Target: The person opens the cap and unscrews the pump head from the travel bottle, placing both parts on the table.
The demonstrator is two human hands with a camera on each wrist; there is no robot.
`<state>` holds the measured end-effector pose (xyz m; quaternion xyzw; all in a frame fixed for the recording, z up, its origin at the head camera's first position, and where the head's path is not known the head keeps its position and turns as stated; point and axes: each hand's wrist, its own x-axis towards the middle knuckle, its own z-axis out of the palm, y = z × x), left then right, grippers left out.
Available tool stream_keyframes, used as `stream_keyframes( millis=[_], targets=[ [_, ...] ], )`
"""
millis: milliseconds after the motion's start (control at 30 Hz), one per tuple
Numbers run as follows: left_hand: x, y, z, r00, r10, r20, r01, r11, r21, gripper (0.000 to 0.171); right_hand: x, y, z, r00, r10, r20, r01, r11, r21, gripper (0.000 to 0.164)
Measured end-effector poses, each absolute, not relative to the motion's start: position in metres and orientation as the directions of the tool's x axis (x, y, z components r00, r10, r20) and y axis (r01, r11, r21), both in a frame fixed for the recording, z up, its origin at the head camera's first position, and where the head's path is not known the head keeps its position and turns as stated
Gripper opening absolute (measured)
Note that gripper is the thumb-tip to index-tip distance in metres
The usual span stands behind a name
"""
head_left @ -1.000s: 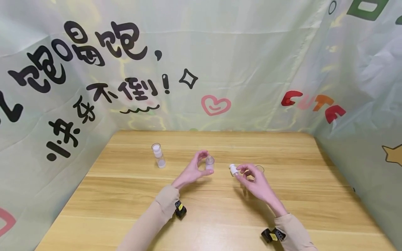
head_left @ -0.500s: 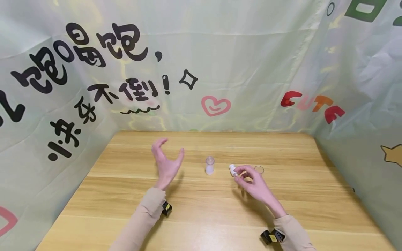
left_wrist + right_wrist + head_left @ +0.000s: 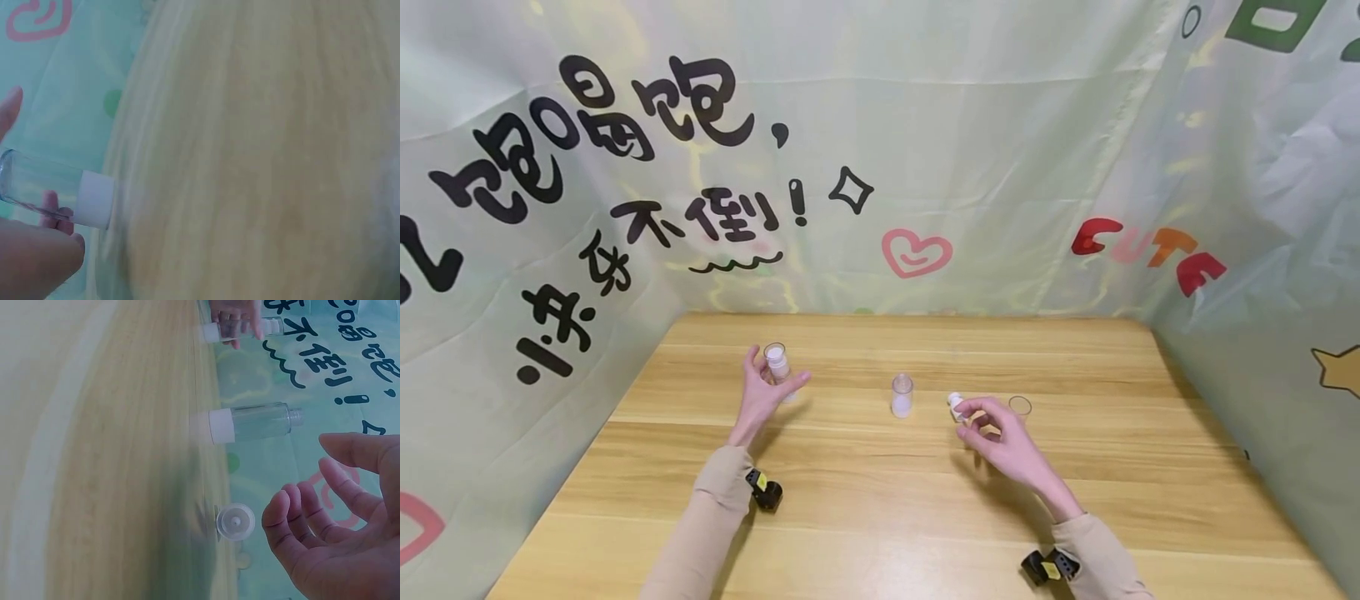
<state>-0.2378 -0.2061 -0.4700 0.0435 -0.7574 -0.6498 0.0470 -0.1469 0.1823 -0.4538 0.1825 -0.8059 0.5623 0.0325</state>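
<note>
On the left of the table stands a clear pump bottle [image 3: 777, 360] with a white base, seen in the left wrist view as a clear bottle [image 3: 50, 187]. My left hand [image 3: 762, 396] is spread around it, fingers behind and thumb [image 3: 9, 111] apart from it. My right hand [image 3: 1003, 437] is loosely bent beside a small white pump head [image 3: 956, 406] lying on the table. A gap shows between its fingertips and the round end of this pump head [image 3: 235, 521] in the right wrist view. Between the hands stands an uncapped bottle [image 3: 902, 396], its threaded neck bare.
A thin-rimmed clear round piece [image 3: 1020, 406], perhaps a cap, is right of the pump head, behind my right hand. The wooden table [image 3: 880, 517] is backed by a printed cloth [image 3: 1000, 167] at the rear and sides.
My left hand has let go of the middle bottle and moved left to the other bottle. My right hand has drawn slightly back from the pump head.
</note>
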Motion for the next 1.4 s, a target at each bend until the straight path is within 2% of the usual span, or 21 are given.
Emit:
stream_keyframes(
  millis=[67, 133, 267, 333, 667, 1000, 1400],
  targets=[
    [-0.237, -0.209, -0.472, -0.997, -0.063, -0.037, -0.047, 0.163, 0.986, 0.110, -0.147, 0.182, -0.454, -0.929, -0.264, 0.260, -0.334, 0.294, -0.896, 0.029],
    [-0.237, -0.210, -0.475, -0.998, -0.015, -0.057, -0.059, 0.163, 0.985, 0.096, -0.147, 0.182, -0.454, -0.923, -0.273, 0.269, -0.346, 0.291, -0.892, 0.030],
    [-0.236, -0.211, -0.480, -0.996, 0.064, -0.056, -0.047, 0.133, 0.990, 0.068, -0.146, 0.183, -0.454, -0.923, -0.284, 0.259, -0.341, 0.294, -0.893, 0.030],
    [-0.237, -0.211, -0.482, -0.995, 0.093, -0.045, -0.033, 0.130, 0.991, 0.061, -0.145, 0.183, -0.454, -0.926, -0.286, 0.246, -0.330, 0.298, -0.896, 0.030],
    [-0.235, -0.207, -0.485, -0.989, 0.144, -0.027, 0.000, 0.183, 0.983, 0.048, -0.146, 0.182, -0.455, -0.916, -0.304, 0.261, -0.351, 0.293, -0.889, 0.030],
    [-0.222, -0.181, -0.487, -0.974, 0.224, -0.043, 0.008, 0.225, 0.974, 0.039, -0.146, 0.181, -0.458, -0.902, -0.323, 0.286, -0.379, 0.273, -0.885, 0.031],
    [-0.202, -0.140, -0.486, -0.922, 0.386, -0.025, 0.085, 0.264, 0.961, 0.040, -0.145, 0.176, -0.457, -0.910, -0.337, 0.241, -0.339, 0.273, -0.900, 0.033]
  ],
)
